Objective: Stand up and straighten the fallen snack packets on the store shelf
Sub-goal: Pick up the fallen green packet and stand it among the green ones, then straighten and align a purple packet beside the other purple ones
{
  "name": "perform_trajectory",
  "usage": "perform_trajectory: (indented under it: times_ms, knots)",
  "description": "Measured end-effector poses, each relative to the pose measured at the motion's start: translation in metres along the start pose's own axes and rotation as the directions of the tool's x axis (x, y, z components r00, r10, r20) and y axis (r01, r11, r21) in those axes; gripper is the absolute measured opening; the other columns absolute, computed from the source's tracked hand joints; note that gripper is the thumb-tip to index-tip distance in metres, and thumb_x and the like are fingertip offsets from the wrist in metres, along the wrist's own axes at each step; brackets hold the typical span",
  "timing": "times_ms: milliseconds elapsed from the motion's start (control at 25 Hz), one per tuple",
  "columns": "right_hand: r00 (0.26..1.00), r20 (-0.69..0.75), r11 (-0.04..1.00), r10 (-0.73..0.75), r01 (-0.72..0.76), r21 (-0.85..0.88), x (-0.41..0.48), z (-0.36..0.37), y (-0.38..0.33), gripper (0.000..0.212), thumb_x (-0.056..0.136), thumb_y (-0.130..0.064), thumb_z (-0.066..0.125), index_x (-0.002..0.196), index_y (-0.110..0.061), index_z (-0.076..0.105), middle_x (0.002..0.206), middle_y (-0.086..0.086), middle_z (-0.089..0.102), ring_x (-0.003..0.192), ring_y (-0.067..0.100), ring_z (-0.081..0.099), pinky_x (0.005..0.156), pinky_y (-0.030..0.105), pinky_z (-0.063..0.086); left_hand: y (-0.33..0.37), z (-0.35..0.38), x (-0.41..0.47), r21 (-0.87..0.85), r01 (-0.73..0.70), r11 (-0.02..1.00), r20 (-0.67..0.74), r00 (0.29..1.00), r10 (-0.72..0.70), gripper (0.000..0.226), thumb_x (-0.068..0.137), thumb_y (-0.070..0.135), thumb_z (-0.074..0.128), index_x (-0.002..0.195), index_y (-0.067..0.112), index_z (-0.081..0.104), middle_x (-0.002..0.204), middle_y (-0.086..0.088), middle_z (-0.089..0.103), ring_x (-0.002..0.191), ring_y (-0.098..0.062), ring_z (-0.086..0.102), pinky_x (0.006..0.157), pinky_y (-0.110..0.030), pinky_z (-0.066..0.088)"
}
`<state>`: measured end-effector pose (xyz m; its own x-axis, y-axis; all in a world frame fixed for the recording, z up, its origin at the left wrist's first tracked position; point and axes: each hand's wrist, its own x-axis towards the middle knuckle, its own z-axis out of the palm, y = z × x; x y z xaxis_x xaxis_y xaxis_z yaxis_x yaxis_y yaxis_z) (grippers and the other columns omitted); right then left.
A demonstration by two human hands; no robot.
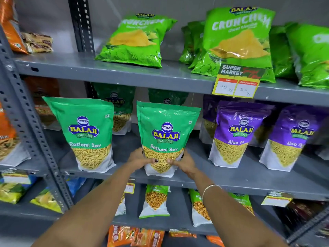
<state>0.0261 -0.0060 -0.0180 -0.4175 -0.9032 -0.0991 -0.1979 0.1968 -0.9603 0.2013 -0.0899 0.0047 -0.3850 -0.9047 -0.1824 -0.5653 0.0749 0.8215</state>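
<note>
Both the left hand (140,160) and right hand (183,162) clasp the upright green packet (166,138) low at its base, straight ahead, equally near.

Behind the held Ratlami Sev packet (166,138), two darker green packets (115,106) are mostly hidden. Right of it, the far purple packet (292,138) is blurred, its name unreadable.

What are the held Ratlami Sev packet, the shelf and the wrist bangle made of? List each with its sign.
Ratlami Sev packet: glossy plastic film, judging by sheen and creases; clear lower window shows the sev.
Shelf: grey painted metal, likely steel; slotted uprights, chipped paint.
Bangle: thin, shiny, silvery, probably metal.
</note>
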Motion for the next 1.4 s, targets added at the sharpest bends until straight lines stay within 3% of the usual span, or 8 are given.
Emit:
perform_trajectory:
  times_ms: [320,520,640,800,960,1120,1200,1400]
  knots:
    - [1.000,-0.010,0.996,-0.003,0.002,-0.085,-0.014,0.003,-0.007,0.071,0.071,-0.012,0.077,0.131,-0.010,0.039,0.131,0.013,0.057,0.103,0.018,0.053,0.053,0.007,0.046,-0.003,-0.004,-0.004,0.054,-0.027,0.998,0.023,0.999,0.026,0.058,0.069,0.027,0.077,0.120,0.009,0.057,0.129,-0.011,0.061,0.118,-0.029,0.055,0.096,-0.037,0.046]
    - [0.999,-0.034,0.995,0.008,-0.011,-0.099,-0.014,0.005,-0.007,0.072,0.072,-0.016,0.076,0.133,-0.011,0.038,0.132,0.012,0.055,0.115,0.027,0.054,0.067,0.020,0.046,-0.004,-0.003,-0.007,0.037,-0.036,0.999,0.055,0.998,0.034,0.062,0.071,0.029,0.076,0.124,0.008,0.052,0.131,-0.010,0.059,0.122,-0.029,0.053,0.098,-0.035,0.043]
    - [0.999,-0.007,0.995,0.038,-0.039,-0.090,-0.013,0.004,-0.004,0.078,0.069,-0.015,0.078,0.134,-0.008,0.036,0.137,0.014,0.052,0.126,0.031,0.049,0.100,0.041,0.047,-0.013,-0.012,-0.002,0.106,0.031,0.994,0.200,0.979,-0.051,0.082,0.056,0.048,0.077,0.124,0.011,0.049,0.130,-0.006,0.058,0.119,-0.025,0.054,0.101,-0.038,0.045]
    - [0.991,-0.088,0.970,0.100,-0.117,-0.215,-0.020,-0.017,0.002,0.098,0.068,-0.026,0.079,0.143,-0.003,0.019,0.148,0.016,0.034,0.136,0.031,0.035,0.111,0.046,0.035,-0.002,-0.021,-0.012,0.480,0.219,0.849,0.417,0.795,-0.441,0.040,0.084,0.044,0.056,0.102,0.009,0.050,0.104,-0.009,0.059,0.097,-0.023,0.059,0.089,-0.034,0.042]
    - [0.961,-0.264,0.925,0.084,-0.174,-0.339,-0.023,-0.066,0.017,0.093,0.069,-0.025,0.079,0.138,0.007,0.024,0.144,0.020,0.039,0.132,0.031,0.039,0.107,0.036,0.036,0.032,0.011,-0.024,0.617,0.151,0.772,0.587,0.565,-0.580,0.041,0.093,0.046,0.035,0.086,0.008,0.050,0.119,-0.009,0.059,0.136,-0.026,0.041,0.114,-0.044,0.029]
    - [0.898,-0.425,0.903,0.113,-0.271,-0.333,-0.021,-0.145,0.038,0.087,0.069,-0.027,0.078,0.133,0.005,0.029,0.139,0.022,0.042,0.129,0.036,0.041,0.104,0.038,0.038,0.074,0.080,-0.017,0.374,0.106,0.921,0.657,0.671,-0.344,0.042,0.093,0.037,0.042,0.120,0.005,0.048,0.136,-0.021,0.047,0.117,-0.024,0.050,0.113,-0.045,0.029]
    - [0.870,-0.473,0.886,0.143,-0.326,-0.331,-0.015,-0.187,0.055,0.090,0.070,-0.031,0.077,0.134,0.006,0.025,0.141,0.023,0.037,0.133,0.036,0.034,0.109,0.039,0.033,0.089,0.124,-0.003,0.177,0.068,0.982,0.594,0.788,-0.162,0.037,0.083,0.036,0.059,0.111,0.013,0.052,0.127,-0.014,0.052,0.098,-0.015,0.052,0.101,-0.037,0.037]
    - [0.937,-0.318,0.971,0.141,-0.194,-0.141,0.025,-0.257,0.084,0.102,0.066,-0.018,0.081,0.142,0.005,0.016,0.133,0.010,0.042,0.133,0.028,0.039,0.108,0.034,0.032,0.122,0.219,0.031,-0.085,-0.004,0.996,0.245,0.969,0.025,0.084,0.075,0.028,0.072,0.143,0.005,0.028,0.153,-0.009,0.032,0.137,-0.021,0.036,0.111,-0.036,0.035]
